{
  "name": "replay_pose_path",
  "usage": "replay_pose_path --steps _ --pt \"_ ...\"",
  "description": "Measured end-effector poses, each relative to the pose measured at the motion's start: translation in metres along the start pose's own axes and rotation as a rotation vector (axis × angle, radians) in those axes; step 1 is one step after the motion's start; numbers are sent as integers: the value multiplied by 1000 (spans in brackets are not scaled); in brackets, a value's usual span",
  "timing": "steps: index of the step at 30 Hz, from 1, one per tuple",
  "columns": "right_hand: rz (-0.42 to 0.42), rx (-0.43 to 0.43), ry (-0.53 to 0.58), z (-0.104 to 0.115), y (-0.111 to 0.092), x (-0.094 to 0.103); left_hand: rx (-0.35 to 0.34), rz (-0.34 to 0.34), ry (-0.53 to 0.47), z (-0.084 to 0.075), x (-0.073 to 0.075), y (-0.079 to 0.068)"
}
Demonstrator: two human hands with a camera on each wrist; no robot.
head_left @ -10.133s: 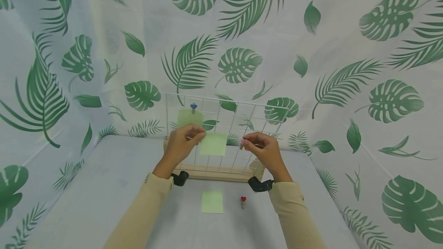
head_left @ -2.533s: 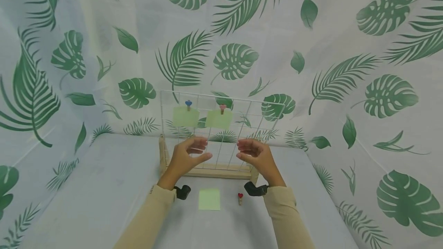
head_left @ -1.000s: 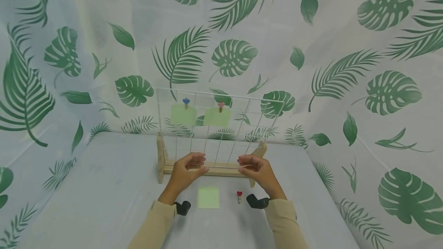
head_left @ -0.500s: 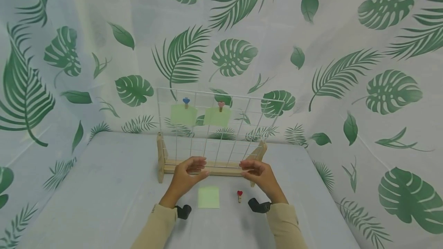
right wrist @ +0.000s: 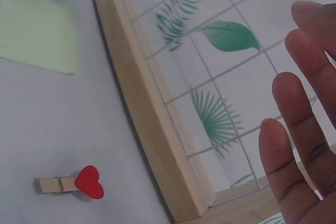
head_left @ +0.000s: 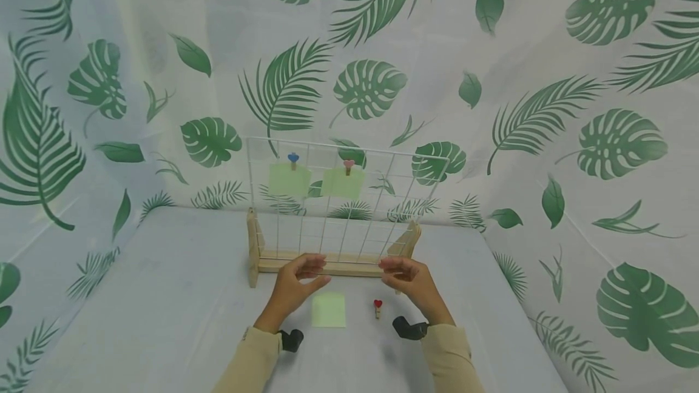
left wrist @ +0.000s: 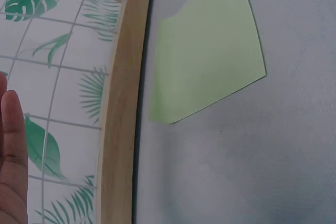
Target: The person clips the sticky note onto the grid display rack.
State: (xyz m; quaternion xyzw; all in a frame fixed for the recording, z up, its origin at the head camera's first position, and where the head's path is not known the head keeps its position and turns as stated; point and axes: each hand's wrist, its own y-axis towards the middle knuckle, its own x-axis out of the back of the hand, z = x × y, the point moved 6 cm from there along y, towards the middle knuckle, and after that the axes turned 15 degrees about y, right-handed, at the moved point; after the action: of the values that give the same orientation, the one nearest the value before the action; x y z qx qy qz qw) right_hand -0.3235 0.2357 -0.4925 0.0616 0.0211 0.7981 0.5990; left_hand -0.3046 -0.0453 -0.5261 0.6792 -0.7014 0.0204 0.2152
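Nearest, the beige sleeves (head_left: 252,362) come in over the bench (head_left: 164,302). Between the wrists, a loose green note (head_left: 329,311) lies flat on the bench, apart from its rack-side edge, which looks bent up in the left wrist view. To its right, well apart, lies a red-heart clip (head_left: 378,309), heart toward the rack.

Left hand (head_left: 290,290) and right hand (head_left: 418,287) hover just beyond: fingers bent, thumbs well clear of them, nothing held in either. Contact with the rack cannot be confirmed.

Farther: wooden base (head_left: 341,268) carrying a wire grid (head_left: 377,151). Two notes already hang there, the left note (head_left: 289,182) under a blue-heart clip (head_left: 293,160), the right note (head_left: 343,185) under a pink-heart clip (head_left: 349,166). Leaf-print cloth (head_left: 431,87) behind.

Judgement: two notes mounted; step in hand appears to be fetching the third. Next move calls for left fingers pinching the note's raised edge, right fingers lifting the clip by its wooden legs.
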Motion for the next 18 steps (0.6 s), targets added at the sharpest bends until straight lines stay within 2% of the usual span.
replay_pose_path --steps 10,18 --pt "-19 -39 -3 -14 -2 1 14 -12 28 10 -6 -4" --pt "-38 -60 -10 -23 -5 1 64 -19 18 19 -10 -8"
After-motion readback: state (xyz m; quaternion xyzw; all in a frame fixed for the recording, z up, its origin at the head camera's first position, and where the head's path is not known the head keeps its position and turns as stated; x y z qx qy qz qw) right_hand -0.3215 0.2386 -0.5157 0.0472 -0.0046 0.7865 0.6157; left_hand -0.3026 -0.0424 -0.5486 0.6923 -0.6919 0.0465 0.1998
